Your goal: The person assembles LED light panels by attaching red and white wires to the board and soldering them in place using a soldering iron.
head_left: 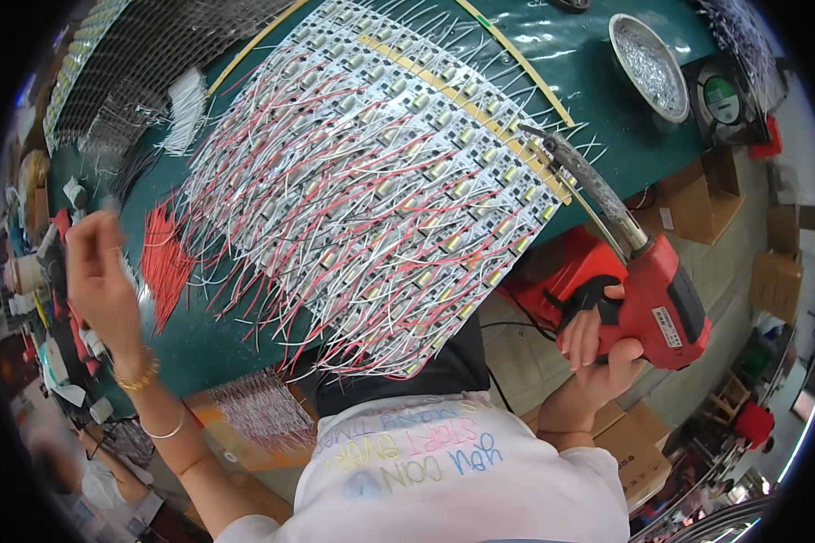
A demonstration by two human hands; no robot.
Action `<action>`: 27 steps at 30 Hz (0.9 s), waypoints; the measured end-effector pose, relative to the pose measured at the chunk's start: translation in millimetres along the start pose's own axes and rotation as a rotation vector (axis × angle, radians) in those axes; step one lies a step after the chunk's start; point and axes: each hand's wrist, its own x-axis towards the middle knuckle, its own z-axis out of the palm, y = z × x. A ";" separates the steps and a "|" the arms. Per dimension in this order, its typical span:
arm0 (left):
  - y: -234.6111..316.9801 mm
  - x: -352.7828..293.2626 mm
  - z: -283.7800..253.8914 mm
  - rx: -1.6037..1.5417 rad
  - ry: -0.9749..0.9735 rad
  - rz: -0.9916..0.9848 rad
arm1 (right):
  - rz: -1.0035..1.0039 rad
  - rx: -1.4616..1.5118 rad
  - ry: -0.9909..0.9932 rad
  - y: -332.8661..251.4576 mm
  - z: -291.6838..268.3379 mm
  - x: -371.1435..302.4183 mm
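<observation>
A large panel of white circuit boards [398, 172] covers the middle of the green table, with many red and white wires trailing from its rows. On the right, my right hand [596, 348] is closed round the handle of a red soldering gun [666, 308]. The gun's dark tip reaches over the panel's right edge; I cannot tell whether it touches. My left hand [100, 281] is raised at the left, beside a bundle of red wires [165, 262], its fingers smeared by motion. Behind that bundle lies a bundle of white wires [186, 109].
A metal bowl [647, 68] of silvery shreds stands at the far right, next to a dark box with a green label [723, 100]. Cardboard boxes [697, 199] sit beyond the table's right edge. More board strips [154, 36] lie at the far left. Another person [109, 480] is at lower left.
</observation>
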 end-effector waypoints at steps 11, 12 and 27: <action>166.7 -17.0 163.2 -0.363 -0.531 0.161 | 0.114 -0.048 0.202 -14.0 1.4 -14.9; 164.7 -18.8 166.9 -0.329 -0.524 0.151 | 0.121 -0.049 0.207 -12.3 0.6 -14.0; 165.1 -17.1 170.4 -0.197 -0.602 0.071 | 0.105 -0.267 0.051 -2.8 -4.3 -5.7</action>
